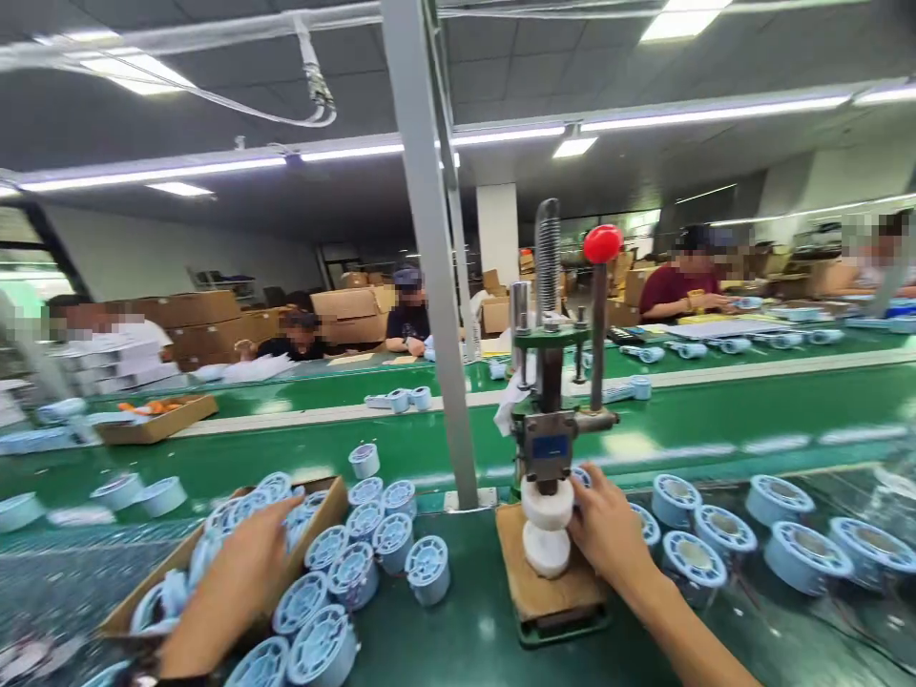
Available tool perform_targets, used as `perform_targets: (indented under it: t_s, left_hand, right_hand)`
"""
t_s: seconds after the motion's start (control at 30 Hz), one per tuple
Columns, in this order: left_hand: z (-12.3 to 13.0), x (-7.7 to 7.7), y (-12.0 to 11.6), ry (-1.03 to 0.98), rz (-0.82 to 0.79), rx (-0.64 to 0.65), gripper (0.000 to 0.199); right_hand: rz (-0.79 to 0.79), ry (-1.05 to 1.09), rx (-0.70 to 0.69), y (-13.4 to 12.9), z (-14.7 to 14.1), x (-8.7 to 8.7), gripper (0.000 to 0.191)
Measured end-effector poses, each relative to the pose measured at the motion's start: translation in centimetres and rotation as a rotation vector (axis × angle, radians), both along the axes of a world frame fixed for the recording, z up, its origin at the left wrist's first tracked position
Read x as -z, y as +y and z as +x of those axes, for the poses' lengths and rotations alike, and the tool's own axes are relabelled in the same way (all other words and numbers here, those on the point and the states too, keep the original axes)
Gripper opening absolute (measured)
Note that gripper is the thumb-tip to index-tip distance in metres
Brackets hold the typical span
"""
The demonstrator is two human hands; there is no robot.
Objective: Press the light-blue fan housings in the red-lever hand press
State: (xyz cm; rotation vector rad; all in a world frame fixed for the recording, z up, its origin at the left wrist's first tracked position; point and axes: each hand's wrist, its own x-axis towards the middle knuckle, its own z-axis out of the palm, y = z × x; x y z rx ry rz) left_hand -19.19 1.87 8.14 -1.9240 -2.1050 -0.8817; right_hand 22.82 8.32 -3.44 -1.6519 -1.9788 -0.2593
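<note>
My left hand point(239, 558) reaches over a cardboard box point(330, 520) filled with light blue round plastic housings point(247, 506). Its fingertips are among the housings and mostly hidden, so its grip is unclear. Beside the hand press point(550, 444), my right hand point(608, 525) has its fingers curled around a light blue round housing point(582, 475), which is partly hidden by them. The press has a red-knobbed lever point(602, 244) standing upright. Its upper white pad point(548, 504) sits just over the lower white pad point(548, 549), with no housing visible between them.
Several spoked blue housings point(427, 570) stand between box and press. More housings with metal discs point(693, 561) stand at right, some with wires. A grey post point(436, 258) rises behind the bench. Across the green conveyor point(358, 420), several people sit working; a shallow carton point(157, 420) lies at left.
</note>
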Motion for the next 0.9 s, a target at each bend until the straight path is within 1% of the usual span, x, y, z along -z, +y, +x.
perform_targets:
  t_s: [0.03,0.1,0.13,0.2,0.23,0.3,0.37,0.4,0.43,0.47,0.53,0.57,0.6,0.63,0.67,0.7,0.73,0.77,0.8,0.87,0.9]
  left_hand:
    - [-2.7,0.2,0.8,0.05,-0.063,-0.025,0.034]
    - [-7.0,1.1,1.6,0.136,-0.202,0.004,0.038]
    - [-8.5,1.6,1.5,0.162,-0.256,0.011,0.04]
    - [-10.1,2.6,0.9,0.21,-0.316,0.026,0.041]
    - [-10.2,2.9,0.5,0.232,-0.33,0.03,0.04]
    - [-9.8,3.1,0.0,0.268,-0.361,0.042,0.037]
    - [-9.0,2.9,-0.2,0.283,-0.39,0.045,0.034]
    - [-8.7,2.7,-0.2,0.287,-0.403,0.045,0.033]
    - [-8.5,2.4,-0.3,0.29,-0.411,0.043,0.031]
    - [-8.3,2.2,-0.4,0.291,-0.414,0.04,0.029]
    - [-8.2,1.7,-0.6,0.292,-0.415,0.041,0.025]
    - [-8.2,1.5,-0.7,0.292,-0.414,0.044,0.024]
    - [-8.2,1.3,-0.7,0.291,-0.412,0.048,0.022]
    - [-8.3,1.0,-0.7,0.291,-0.411,0.053,0.022]
    - [-8.3,0.8,-0.5,0.29,-0.413,0.06,0.022]
    - [-8.4,0.5,-0.3,0.289,-0.417,0.067,0.023]
    - [-8.3,0.2,0.1,0.29,-0.42,0.074,0.023]
    - [-8.1,-0.1,0.5,0.292,-0.421,0.08,0.024]
    - [-7.8,-0.4,1.1,0.295,-0.417,0.086,0.024]
    - [-6.8,-1.2,2.2,0.305,-0.395,0.097,0.025]
    - [-6.1,-1.6,2.7,0.311,-0.381,0.103,0.026]
  right_hand:
    - [-0.013,-0.048,0.015,0.4,0.4,-0.2,0.041]
    - [-0.044,-0.137,0.046,0.9,1.1,-0.2,0.038]
    - [-0.058,-0.171,0.056,0.9,1.5,0.0,0.038]
    - [-0.075,-0.222,0.07,0.7,2.4,0.8,0.04]
    - [-0.078,-0.239,0.076,0.6,2.9,1.3,0.042]
    - [-0.076,-0.258,0.091,0.7,4.2,2.3,0.047]
    - [-0.069,-0.264,0.108,1.0,5.3,3.1,0.049]
    - [-0.042,-0.255,0.116,1.1,5.7,3.2,0.048]
    - [0.011,-0.228,0.122,1.1,6.0,3.2,0.045]
    - [0.099,-0.173,0.122,0.8,6.1,2.9,0.042]
    - [0.348,0.025,0.089,-0.6,5.7,1.8,0.036]
    - [0.468,0.139,0.044,-1.7,5.1,1.1,0.033]
    - [0.556,0.222,-0.039,-3.0,4.2,0.3,0.03]
    - [0.61,0.263,-0.153,-4.2,3.1,-0.3,0.029]
    - [0.634,0.26,-0.292,-5.3,1.6,-0.9,0.03]
    - [0.619,0.228,-0.439,-6.2,-0.3,-1.3,0.034]
    - [0.568,0.193,-0.572,-6.8,-2.4,-1.6,0.038]
    - [0.489,0.177,-0.669,-7.1,-4.7,-1.7,0.04]
    - [0.382,0.18,-0.724,-7.0,-7.3,-1.6,0.043]
    - [0.161,0.227,-0.707,-6.1,-12.3,-0.9,0.047]
    - [0.083,0.24,-0.677,-5.5,-14.5,-0.2,0.051]
